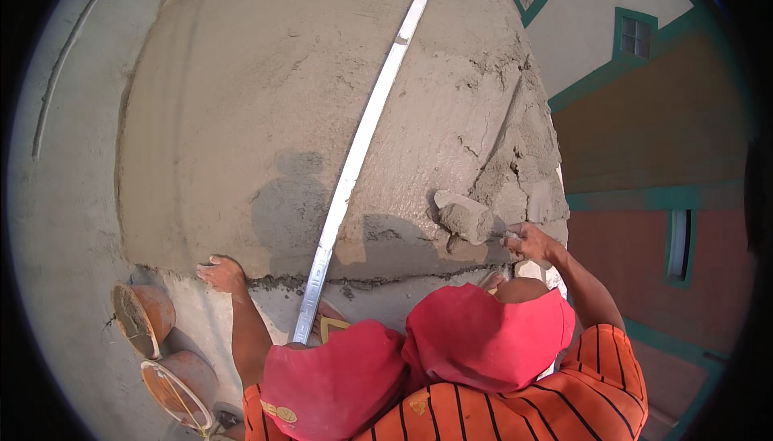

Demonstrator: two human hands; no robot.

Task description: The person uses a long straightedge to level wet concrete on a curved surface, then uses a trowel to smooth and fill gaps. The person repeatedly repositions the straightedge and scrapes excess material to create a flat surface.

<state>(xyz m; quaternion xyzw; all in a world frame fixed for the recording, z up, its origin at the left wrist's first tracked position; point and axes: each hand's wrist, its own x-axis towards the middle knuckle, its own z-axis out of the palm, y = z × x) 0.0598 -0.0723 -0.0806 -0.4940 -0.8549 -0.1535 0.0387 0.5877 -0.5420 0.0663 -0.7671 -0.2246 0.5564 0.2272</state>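
My right hand (pixel 530 243) is closed round the handle of a trowel (pixel 445 198). A lump of grey mortar (pixel 467 222) sits on its blade, just above the wet mortar layer (pixel 241 111) or touching it; I cannot tell which. At the layer's near left edge, my left hand (pixel 221 273) rests with its fingers stretched out and nothing in them. Between my hands a long pale metal straightedge (pixel 362 139) lies slantwise over the mortar. Its near end reaches down beside my left knee.
Two mortar-stained buckets (pixel 161 312) (pixel 211 372) stand at the lower left. Rough, heaped mortar (pixel 519 167) runs along the right side, where the surface ends above a lower level with green-trimmed walls (pixel 620 151). My sandalled foot (pixel 332 324) is near the mortar's front edge.
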